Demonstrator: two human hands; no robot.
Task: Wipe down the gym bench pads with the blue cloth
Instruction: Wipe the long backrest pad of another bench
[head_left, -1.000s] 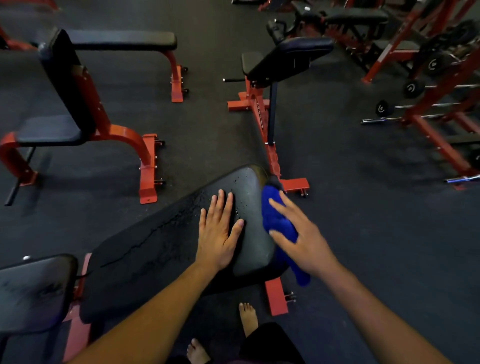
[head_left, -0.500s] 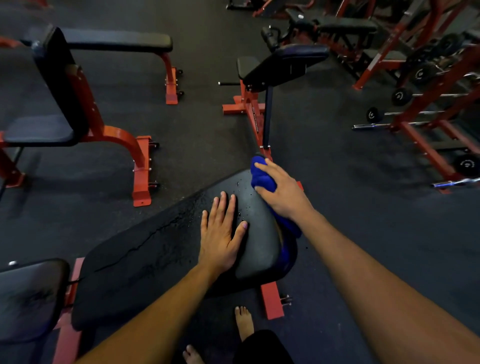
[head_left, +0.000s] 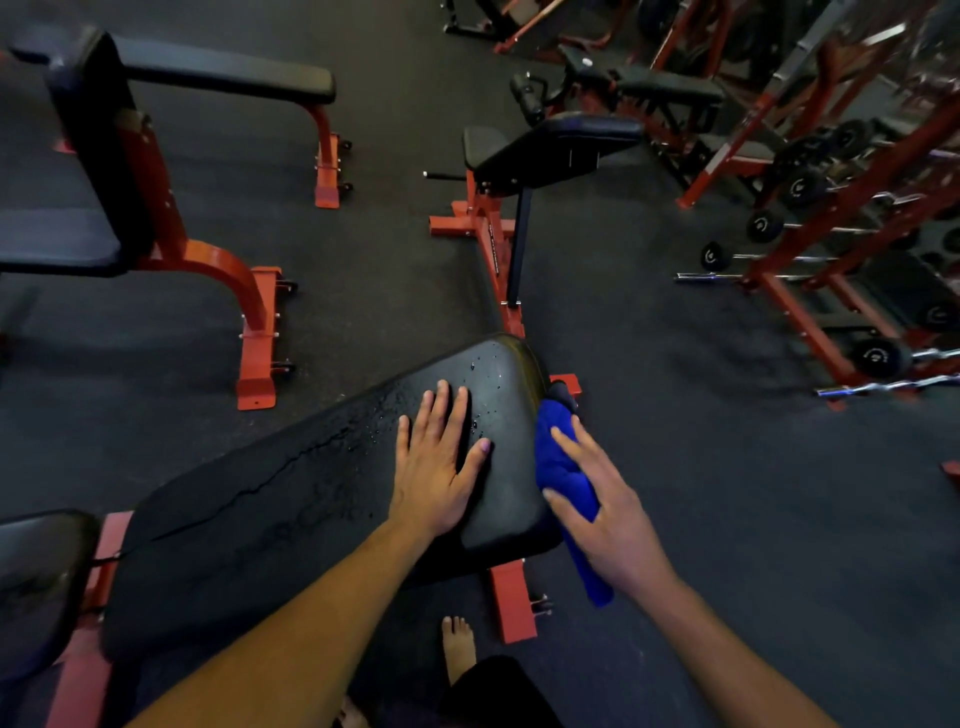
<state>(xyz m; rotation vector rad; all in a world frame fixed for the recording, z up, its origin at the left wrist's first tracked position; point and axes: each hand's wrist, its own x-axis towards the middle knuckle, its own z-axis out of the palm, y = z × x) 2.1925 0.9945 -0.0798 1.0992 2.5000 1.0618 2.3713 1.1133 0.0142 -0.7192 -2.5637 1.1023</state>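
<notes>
A long black bench pad (head_left: 291, 499) runs from lower left to centre, its surface cracked and beaded with water drops near the far end. My left hand (head_left: 436, 473) lies flat on the pad with fingers spread. My right hand (head_left: 608, 514) presses the blue cloth (head_left: 563, 467) against the pad's right side edge, fingers mostly straight over it. The cloth's tail hangs down below my wrist. A second, smaller black pad (head_left: 36, 582) sits at the lower left.
Red-framed benches stand at the left (head_left: 93, 171) and ahead (head_left: 545, 156). Racks with barbells and weight plates (head_left: 831, 223) line the right side. Dark rubber floor (head_left: 727, 467) lies to my right. My bare foot (head_left: 457, 649) is beneath the bench, beside its red base (head_left: 511, 603).
My right hand slid the cloth from the pad's far top corner back down along the right side edge. The left hand stayed flat on the pad.
</notes>
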